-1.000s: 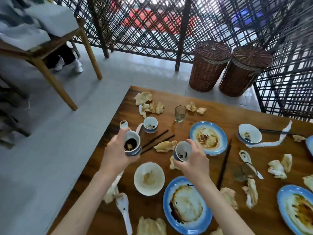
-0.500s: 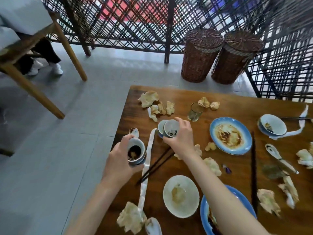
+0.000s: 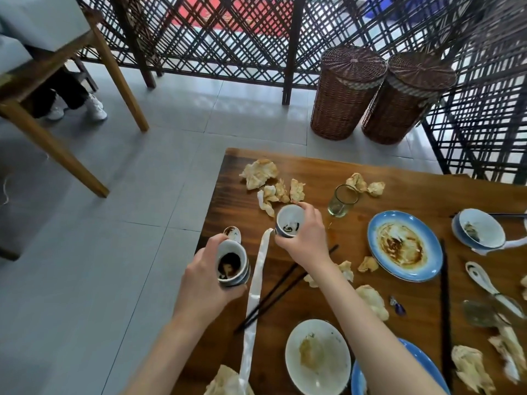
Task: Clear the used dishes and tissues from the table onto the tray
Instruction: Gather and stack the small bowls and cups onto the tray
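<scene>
My left hand (image 3: 208,283) is wrapped around a small blue-and-white ceramic cup with dark sauce dregs (image 3: 231,264), held off the left edge of the brown wooden surface (image 3: 313,172). My right hand (image 3: 306,238) grips a second small blue-and-white cup, smeared inside (image 3: 289,222), over the surface near the crumpled stained tissues (image 3: 271,183). No tray shows in view. I judge the main risk is tilt: the left cup hangs over the grey floor tiles (image 3: 128,223), so tipping it would drip sauce there. Stacking the cups carelessly could chip a rim. My right forearm sits close above the black chopsticks (image 3: 285,286) and could sweep them, or the clear drinking glass (image 3: 342,201), off the surface.
</scene>
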Demonstrator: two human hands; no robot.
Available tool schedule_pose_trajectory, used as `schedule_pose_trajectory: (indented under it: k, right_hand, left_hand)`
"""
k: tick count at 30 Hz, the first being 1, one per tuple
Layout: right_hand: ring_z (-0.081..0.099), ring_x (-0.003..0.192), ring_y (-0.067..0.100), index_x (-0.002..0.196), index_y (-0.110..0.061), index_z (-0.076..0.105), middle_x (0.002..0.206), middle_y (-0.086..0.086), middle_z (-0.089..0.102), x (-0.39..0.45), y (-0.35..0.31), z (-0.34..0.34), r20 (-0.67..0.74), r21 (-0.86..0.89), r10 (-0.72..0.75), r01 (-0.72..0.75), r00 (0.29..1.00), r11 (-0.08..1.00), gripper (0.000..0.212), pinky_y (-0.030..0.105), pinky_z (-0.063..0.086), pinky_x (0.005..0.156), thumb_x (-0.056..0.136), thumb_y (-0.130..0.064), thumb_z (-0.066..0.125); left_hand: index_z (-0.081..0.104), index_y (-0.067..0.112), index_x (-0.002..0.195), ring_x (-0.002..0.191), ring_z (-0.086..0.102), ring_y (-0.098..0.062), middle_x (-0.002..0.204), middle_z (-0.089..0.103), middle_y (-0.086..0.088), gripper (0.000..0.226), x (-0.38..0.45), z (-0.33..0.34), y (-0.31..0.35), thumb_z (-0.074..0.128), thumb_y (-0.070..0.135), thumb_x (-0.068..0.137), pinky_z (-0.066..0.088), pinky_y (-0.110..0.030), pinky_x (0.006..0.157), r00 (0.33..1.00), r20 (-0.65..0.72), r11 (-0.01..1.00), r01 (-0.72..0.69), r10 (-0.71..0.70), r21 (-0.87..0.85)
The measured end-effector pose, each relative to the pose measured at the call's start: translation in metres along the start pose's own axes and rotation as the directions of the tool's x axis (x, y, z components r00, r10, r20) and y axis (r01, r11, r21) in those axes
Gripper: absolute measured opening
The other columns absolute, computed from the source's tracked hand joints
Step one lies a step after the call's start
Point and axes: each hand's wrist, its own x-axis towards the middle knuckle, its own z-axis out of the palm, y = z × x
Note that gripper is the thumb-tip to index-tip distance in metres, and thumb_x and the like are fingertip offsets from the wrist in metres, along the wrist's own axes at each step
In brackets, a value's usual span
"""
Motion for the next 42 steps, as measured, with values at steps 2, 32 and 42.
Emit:
schedule_pose_trajectory:
  k: [2, 32, 42]
  right_hand:
    - [0.046, 0.114, 0.017, 0.134, -0.024, 0.033, 0.124, 0.001, 0.047, -0.003, 0.003, 0.002, 0.034, 0.040, 0.015, -0.016, 0.999, 0.999, 0.090, 0.025, 0.038, 0.092, 0.061, -0.027, 0.086]
    - [0.056, 0.097, 0.014, 0.122, -0.036, 0.037, 0.104, -0.016, 0.054, -0.124, 0.028, -0.149, -0.295, 0.055, 0.075, -0.061, 0.953, 0.997, 0.082, 0.027, 0.046, 0.075, 0.056, -0.036, 0.086]
    - [0.056, 0.105, 0.016, 0.127, -0.030, 0.038, 0.110, -0.013, 0.054, -0.249, 0.108, -0.273, -0.422, 0.077, 0.186, -0.170, 0.887, 0.983, 0.085, 0.025, 0.043, 0.078, 0.056, -0.035, 0.086]
  left_hand:
    - [0.033, 0.039, 0.125, 0.086, 0.052, -0.008, 0.103, 0.052, 0.012, 0.091, 0.001, 0.001, -0.001, 0.090, 0.032, 0.055, 0.042, -0.011, 0.068, 1.000, 0.002, 1.000, -0.001, 0.001, -0.001]
    - [0.041, 0.026, 0.123, 0.093, 0.056, -0.019, 0.105, 0.061, -0.001, 0.088, -0.007, 0.000, 0.125, 0.092, 0.023, 0.051, 0.048, -0.030, 0.075, 0.918, 0.114, 0.924, -0.374, 0.381, -0.078]
    - [0.039, 0.030, 0.125, 0.098, 0.057, -0.024, 0.111, 0.059, -0.001, 0.085, -0.096, 0.075, 0.254, 0.089, 0.029, 0.056, 0.041, -0.030, 0.073, 0.809, 0.281, 0.856, -0.503, 0.516, -0.121]
